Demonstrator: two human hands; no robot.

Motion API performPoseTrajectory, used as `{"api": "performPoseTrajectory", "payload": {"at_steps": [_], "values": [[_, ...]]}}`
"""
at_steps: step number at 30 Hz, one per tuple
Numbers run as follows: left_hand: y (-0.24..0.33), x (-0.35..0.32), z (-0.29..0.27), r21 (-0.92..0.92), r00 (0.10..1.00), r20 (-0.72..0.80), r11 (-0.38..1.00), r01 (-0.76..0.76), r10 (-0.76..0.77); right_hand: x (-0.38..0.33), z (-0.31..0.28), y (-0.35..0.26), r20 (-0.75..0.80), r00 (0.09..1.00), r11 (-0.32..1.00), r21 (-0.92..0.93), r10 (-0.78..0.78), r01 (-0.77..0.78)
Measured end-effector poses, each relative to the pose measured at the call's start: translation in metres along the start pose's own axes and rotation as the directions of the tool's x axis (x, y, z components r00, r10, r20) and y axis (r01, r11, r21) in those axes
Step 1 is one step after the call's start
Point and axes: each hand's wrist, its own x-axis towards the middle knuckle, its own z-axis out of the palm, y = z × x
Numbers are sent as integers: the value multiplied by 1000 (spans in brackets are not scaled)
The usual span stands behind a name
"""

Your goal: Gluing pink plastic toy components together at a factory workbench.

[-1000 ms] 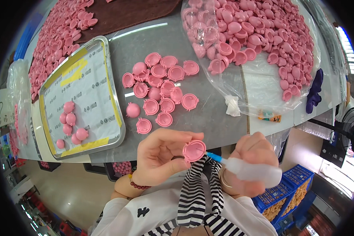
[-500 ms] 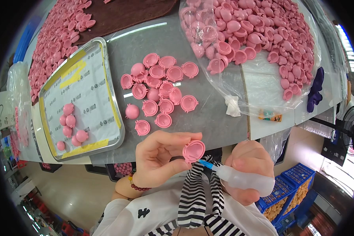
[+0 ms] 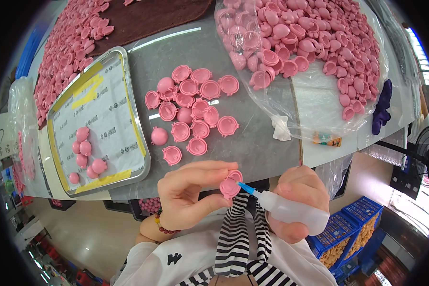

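Observation:
Between the thumb and fingers of my left hand (image 3: 188, 193) is a pink plastic half-shell (image 3: 229, 187), its hollow side showing. My right hand (image 3: 304, 198) grips a translucent white squeeze bottle (image 3: 295, 210) with a thin blue nozzle (image 3: 246, 187). The nozzle tip points at the inside of the shell near its edge; whether it touches I cannot tell. Beyond my hands, several loose pink half-shells (image 3: 197, 146) lie on the grey table (image 3: 257, 138), most with the hollow side up and a few domed side up.
At the left, a metal tray (image 3: 147, 164) lined with paper holds several pink rounded pieces (image 3: 99, 166). Large heaps of pink shells lie far left and in a clear plastic bag (image 3: 314, 86) at the right. A purple object (image 3: 382, 107) lies near the right edge; blue crates (image 3: 343, 233) stand below.
The shell has tilted and shifted slightly left with my left hand. The bottle's nozzle has moved up, from the shell's lower edge to its inner right side.

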Motion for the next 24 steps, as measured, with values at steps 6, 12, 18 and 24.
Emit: {"api": "performPoseTrajectory", "payload": {"at_steps": [6, 12, 18, 24], "values": [[-2, 0, 8, 541, 977, 6, 821, -180, 211, -2, -7, 15, -65, 989, 990, 34, -134, 136], [-12, -7, -14, -337, 997, 76, 941, 18, 9, -6, -62, 32, -535, 833, 840, -509, -138, -188], [-14, -5, -19, -728, 950, 299, 623, 287, -88, -3, -157, 65, -569, 809, 793, -423, 144, -439], [-7, -3, -13, -419, 985, 139, 896, 150, -100, -3, -147, 68, -606, 775, 704, -628, -178, -330]]}}
